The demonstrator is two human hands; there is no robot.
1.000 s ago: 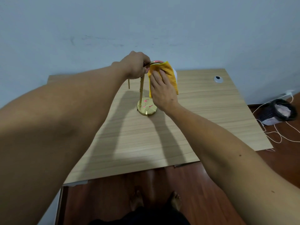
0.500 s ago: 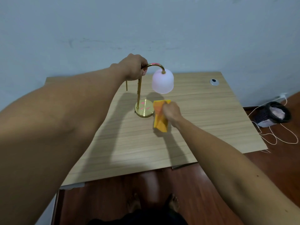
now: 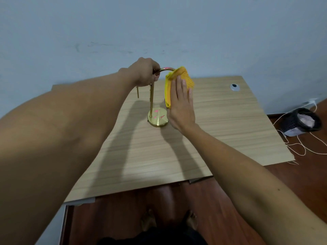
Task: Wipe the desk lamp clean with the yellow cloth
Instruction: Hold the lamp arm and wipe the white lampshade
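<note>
A gold desk lamp point(image 3: 151, 101) stands on the wooden desk point(image 3: 221, 121), its round base point(image 3: 158, 117) near the desk's middle. My left hand point(image 3: 144, 72) grips the top of the curved neck. The yellow cloth point(image 3: 178, 80) is draped over the lamp's shade and hides it. My right hand point(image 3: 180, 105) presses flat on the cloth with straight fingers, holding it against the shade.
A round cable grommet point(image 3: 234, 87) sits at the desk's far right. On the floor to the right lie a dark mesh basket point(image 3: 300, 123) and thin white cables point(image 3: 300, 149). A pale blue wall point(image 3: 159, 29) rises behind the desk. My bare feet point(image 3: 169, 220) stand below the desk's edge.
My right hand has lifted the yellow cloth from the desk beside the base up onto the shade, which is now covered. My left hand has stayed on the neck.
</note>
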